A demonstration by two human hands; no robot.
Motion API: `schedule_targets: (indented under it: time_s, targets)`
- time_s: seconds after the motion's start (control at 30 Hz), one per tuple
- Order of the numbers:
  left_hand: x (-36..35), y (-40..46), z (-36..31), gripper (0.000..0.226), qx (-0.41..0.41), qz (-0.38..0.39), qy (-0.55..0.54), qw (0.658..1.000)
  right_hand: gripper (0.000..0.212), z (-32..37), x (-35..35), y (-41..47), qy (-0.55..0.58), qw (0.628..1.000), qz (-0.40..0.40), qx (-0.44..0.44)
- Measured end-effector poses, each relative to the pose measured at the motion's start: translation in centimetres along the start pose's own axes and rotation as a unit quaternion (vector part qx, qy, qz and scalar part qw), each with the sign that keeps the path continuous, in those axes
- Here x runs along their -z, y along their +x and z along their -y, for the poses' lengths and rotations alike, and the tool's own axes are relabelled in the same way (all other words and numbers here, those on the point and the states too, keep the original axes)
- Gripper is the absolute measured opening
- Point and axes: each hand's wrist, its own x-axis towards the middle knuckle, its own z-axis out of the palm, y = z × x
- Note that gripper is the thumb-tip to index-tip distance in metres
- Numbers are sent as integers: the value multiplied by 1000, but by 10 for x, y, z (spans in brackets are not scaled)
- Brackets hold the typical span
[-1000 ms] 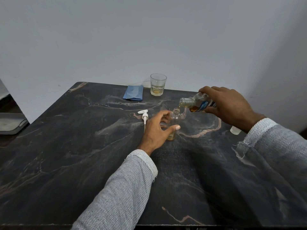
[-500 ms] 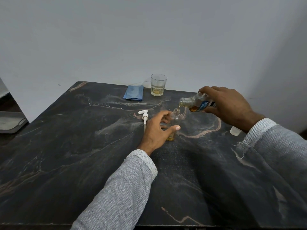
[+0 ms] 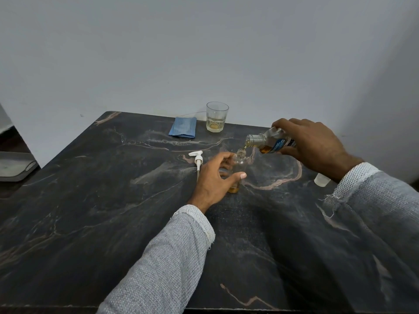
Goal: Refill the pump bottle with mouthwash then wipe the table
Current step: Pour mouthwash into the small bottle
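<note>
A small clear pump bottle [image 3: 240, 163] stands upright on the dark marble table [image 3: 113, 200], a little amber liquid at its bottom. My left hand [image 3: 213, 180] is wrapped around its body. My right hand [image 3: 310, 143] holds the mouthwash bottle [image 3: 267, 143] tipped on its side, mouth just above the pump bottle's neck, and a thin amber stream runs down into it. The white pump head [image 3: 198, 160] with its tube lies flat on the table left of my left hand. A folded blue cloth [image 3: 183, 129] lies near the back edge.
A drinking glass [image 3: 216, 120] with a little yellowish liquid stands beside the cloth at the back. A small white cap [image 3: 322, 179] rests on the table under my right wrist. A wall runs behind the table. A grey object [image 3: 15, 165] sits off the table's left.
The mouthwash bottle stays tipped over the pump bottle's neck and both hands have barely moved. The amber stream is now visible.
</note>
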Motion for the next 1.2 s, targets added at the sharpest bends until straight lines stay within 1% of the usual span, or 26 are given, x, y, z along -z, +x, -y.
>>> schedule_targets:
  time_s: [1.2]
  targets:
    - [0, 2, 3, 48, 11, 6, -2, 1000, 57, 1, 4, 1, -5, 1000, 11, -6]
